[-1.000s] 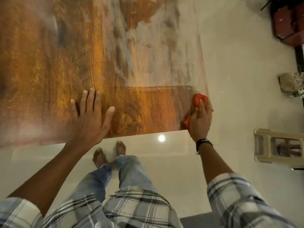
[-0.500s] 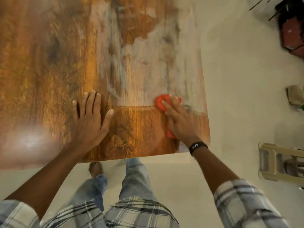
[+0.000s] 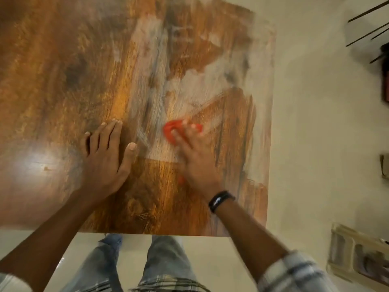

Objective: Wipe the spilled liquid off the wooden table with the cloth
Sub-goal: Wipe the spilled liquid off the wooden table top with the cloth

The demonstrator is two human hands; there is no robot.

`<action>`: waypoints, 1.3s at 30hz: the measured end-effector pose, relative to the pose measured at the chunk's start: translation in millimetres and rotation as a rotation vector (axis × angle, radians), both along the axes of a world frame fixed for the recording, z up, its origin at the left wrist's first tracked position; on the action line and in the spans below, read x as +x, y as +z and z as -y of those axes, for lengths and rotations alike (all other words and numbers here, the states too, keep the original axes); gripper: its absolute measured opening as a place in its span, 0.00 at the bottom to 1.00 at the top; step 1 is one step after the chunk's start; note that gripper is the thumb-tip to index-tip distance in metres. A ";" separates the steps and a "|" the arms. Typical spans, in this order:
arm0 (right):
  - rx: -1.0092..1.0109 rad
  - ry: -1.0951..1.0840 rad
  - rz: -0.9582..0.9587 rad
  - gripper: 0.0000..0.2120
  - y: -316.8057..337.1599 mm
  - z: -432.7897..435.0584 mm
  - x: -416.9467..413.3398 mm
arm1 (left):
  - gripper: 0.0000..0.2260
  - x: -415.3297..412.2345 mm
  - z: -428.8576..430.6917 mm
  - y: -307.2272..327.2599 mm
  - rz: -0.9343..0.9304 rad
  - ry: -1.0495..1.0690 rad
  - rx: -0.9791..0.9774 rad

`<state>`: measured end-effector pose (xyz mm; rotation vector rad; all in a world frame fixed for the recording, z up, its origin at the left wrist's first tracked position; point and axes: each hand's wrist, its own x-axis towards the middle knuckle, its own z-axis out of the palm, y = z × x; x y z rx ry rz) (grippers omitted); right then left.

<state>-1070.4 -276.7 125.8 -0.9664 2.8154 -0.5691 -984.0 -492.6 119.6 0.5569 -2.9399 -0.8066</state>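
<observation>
Cloth (image 3: 172, 131) on table (image 3: 63, 70), right of left hand (image 3: 105, 163).

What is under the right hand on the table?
A crumpled red cloth, pressed against the wooden table by the right hand. Its edges poke out beyond the fingers and beside the palm; the middle, and any liquid beneath, is covered.

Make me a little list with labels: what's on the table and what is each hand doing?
table: wooden, pale streaky smears across its right part
cloth: orange, bunched, on the smears
right hand: pressing flat on the cloth; black wristband on its wrist
left hand: flat on bare wood, left of the cloth, not touching it
</observation>
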 end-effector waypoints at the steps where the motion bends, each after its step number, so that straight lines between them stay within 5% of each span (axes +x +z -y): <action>1: 0.041 0.149 0.009 0.27 -2.7 14.0 31.9 | 0.30 -2.9 1.9 0.4 -0.015 0.024 0.009; 5: 0.100 0.442 0.006 0.26 -4.3 8.9 12.4 | 0.30 -9.5 11.6 0.8 -0.049 0.027 0.043; 11: 0.056 -0.287 0.049 0.22 18.1 -20.4 -188.9 | 0.29 -5.4 12.9 -2.4 -0.065 -0.019 0.031; 14: 0.080 -0.342 0.041 0.22 22.3 -2.2 -194.8 | 0.28 -5.3 12.5 -3.4 -0.086 -0.006 0.067; 20: 0.042 0.287 0.004 0.24 -1.3 58.7 -4.5 | 0.30 -2.8 13.9 -6.1 -0.205 -0.003 0.130; 23: 0.068 0.615 -0.008 0.25 -5.3 66.2 -7.1 | 0.32 -2.5 13.4 -4.4 -0.229 0.019 0.164; 25: 0.080 0.519 -0.015 0.24 0.9 63.0 -63.9 | 0.32 -3.3 12.8 -2.9 -0.204 0.026 0.190; 29: 0.103 -0.039 0.040 0.22 25.0 64.4 -203.8 | 0.31 -2.8 12.7 -2.3 -0.157 0.027 0.234; 32: 0.092 -0.158 0.092 0.22 31.5 80.8 -228.5 | 0.28 -2.3 13.9 -2.5 -0.134 0.033 0.264; 35: 0.063 0.002 0.044 0.22 22.3 95.2 -159.9 | 0.29 -2.5 15.1 -5.2 -0.148 0.045 0.258; 39: 0.052 0.608 0.035 0.24 6.3 104.1 -59.1 | 0.32 -3.9 15.8 -6.8 -0.184 0.044 0.224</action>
